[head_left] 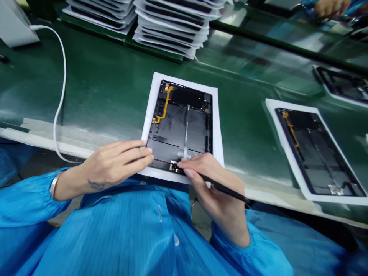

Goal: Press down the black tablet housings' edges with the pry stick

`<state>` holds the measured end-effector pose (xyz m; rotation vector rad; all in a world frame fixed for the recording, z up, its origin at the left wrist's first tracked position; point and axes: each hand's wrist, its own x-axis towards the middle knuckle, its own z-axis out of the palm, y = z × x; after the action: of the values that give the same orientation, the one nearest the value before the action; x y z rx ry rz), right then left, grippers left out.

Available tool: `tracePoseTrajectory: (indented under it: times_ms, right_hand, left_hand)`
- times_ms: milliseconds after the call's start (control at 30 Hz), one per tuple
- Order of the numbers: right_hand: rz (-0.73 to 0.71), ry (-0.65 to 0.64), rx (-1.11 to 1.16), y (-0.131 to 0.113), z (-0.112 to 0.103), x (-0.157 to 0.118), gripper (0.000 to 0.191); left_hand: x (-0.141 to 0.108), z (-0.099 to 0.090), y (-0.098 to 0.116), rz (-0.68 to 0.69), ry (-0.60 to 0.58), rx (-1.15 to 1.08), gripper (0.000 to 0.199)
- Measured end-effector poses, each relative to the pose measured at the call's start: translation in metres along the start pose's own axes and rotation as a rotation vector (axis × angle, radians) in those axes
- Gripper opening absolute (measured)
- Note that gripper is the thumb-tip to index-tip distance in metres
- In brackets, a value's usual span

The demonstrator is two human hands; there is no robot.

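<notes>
An opened tablet housing (172, 130) with dark inner parts and an orange flex cable (165, 106) lies on a white sheet (217, 126). My left hand (115, 163) rests flat with its fingertips on the housing's lower left edge, fingers stretched out and holding nothing. A black pen-like tool (227, 190) is pinched in my right hand (215, 188), its shaft pointing down to the right. My right fingertips are at a small circuit board (174, 166) on the housing's bottom edge. They hide the tool's tip.
Stacks of sheet-separated dark panels (175, 23) stand at the back. A white cable (64, 73) runs down the left of the green table (100, 84). Another opened tablet (319, 153) lies to the right, a further one (345, 84) behind it. Another person's hand (330, 7) shows top right.
</notes>
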<state>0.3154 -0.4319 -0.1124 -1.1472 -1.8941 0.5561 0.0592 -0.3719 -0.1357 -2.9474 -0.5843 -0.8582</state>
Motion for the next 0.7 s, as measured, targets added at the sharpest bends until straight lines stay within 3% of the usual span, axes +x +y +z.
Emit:
tracePoseTrajectory:
  times_ms: [400,567,700]
  right_hand:
    - [-0.1,-0.033,-0.113,-0.001,0.001,-0.011,0.02]
    - [-0.177,-0.084,-0.245,-0.008,0.004,-0.015,0.019]
    - [-0.142,-0.062,-0.182,-0.006,0.006,-0.017,0.021]
  left_hand:
    - [0.026,0.006,0.009,0.09,0.026,0.075,0.025]
    - [0.023,0.009,0.01,0.06,0.02,0.063,0.023]
    - [0.018,0.011,0.011,0.042,0.016,0.04,0.028]
